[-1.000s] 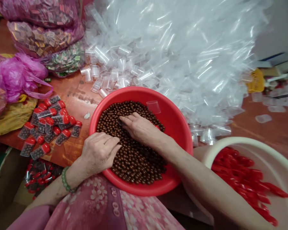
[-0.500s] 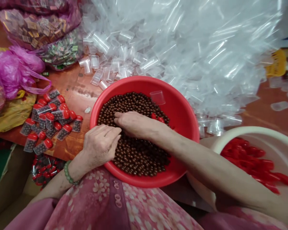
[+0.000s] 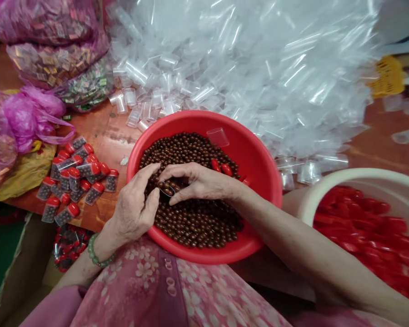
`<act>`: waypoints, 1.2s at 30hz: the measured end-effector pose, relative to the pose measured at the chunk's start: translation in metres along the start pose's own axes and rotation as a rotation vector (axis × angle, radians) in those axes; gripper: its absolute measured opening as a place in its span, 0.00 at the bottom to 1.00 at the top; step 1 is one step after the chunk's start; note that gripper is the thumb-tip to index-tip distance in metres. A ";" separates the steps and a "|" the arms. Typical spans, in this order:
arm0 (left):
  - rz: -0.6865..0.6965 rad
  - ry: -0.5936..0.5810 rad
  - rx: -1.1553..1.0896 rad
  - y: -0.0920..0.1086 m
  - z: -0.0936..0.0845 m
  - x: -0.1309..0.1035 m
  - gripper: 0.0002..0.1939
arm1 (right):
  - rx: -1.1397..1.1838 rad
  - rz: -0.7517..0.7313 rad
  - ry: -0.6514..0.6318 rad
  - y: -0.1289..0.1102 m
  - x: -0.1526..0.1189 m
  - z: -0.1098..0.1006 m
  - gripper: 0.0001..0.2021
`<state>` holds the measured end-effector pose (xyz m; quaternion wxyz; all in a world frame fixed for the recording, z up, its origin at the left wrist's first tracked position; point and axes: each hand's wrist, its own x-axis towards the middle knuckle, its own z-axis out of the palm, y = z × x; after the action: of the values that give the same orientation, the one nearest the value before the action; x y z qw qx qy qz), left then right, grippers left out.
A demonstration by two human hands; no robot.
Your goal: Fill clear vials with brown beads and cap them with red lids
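A clear plastic container [image 3: 173, 189], with brown balls at its mouth, sits between my two hands over the red basin [image 3: 259, 156]. The thumb and curved fingers of my right hand [image 3: 199, 180] span its rim; the body below is hidden. My left hand [image 3: 134, 204] is at the basin's near left rim, thumb and fingers parted beside the container. Whether it touches the container is hard to see. Shiny brown balls [image 3: 201, 229] fill much of the basin. Small red caps [image 3: 226, 170] and a loose clear container [image 3: 218, 137] lie among or above them.
Filled, red-capped containers [image 3: 78, 170] are heaped at left, above more in a box. Beyond the basin spreads a large pile of clear empty containers [image 3: 197, 93]. A white tub [image 3: 308, 206] of red caps stands at right. Pink plastic bags [image 3: 36, 113] lie far left.
My left hand's thumb and fingers have parted. My right hand has risen out of the balls, and a container with balls at its mouth now shows. The view has shifted slightly.
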<state>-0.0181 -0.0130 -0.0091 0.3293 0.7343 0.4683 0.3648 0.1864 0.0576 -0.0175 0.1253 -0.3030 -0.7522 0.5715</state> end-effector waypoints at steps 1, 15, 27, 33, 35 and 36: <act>-0.031 -0.025 -0.050 0.001 -0.003 0.001 0.25 | 0.019 0.006 0.023 -0.003 -0.003 -0.001 0.21; -0.133 -0.187 -0.287 -0.005 0.004 0.021 0.34 | 0.010 -0.163 0.181 -0.016 -0.012 -0.010 0.18; -0.166 -0.258 -0.386 0.005 0.008 0.026 0.24 | 0.101 -0.130 0.176 -0.028 -0.020 -0.011 0.17; -0.225 -0.278 -0.425 0.007 0.009 0.025 0.24 | 0.168 -0.106 0.303 -0.032 -0.023 -0.005 0.17; -0.251 -0.301 -0.487 0.005 0.009 0.025 0.24 | 0.171 -0.139 0.352 -0.032 -0.023 -0.004 0.15; -0.260 -0.309 -0.514 0.004 0.010 0.025 0.24 | 0.168 -0.154 0.358 -0.032 -0.024 -0.003 0.13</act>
<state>-0.0005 0.0072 -0.0048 0.6151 0.6077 0.3951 0.3101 0.1968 0.0409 0.0174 0.3249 -0.3298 -0.6886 0.5581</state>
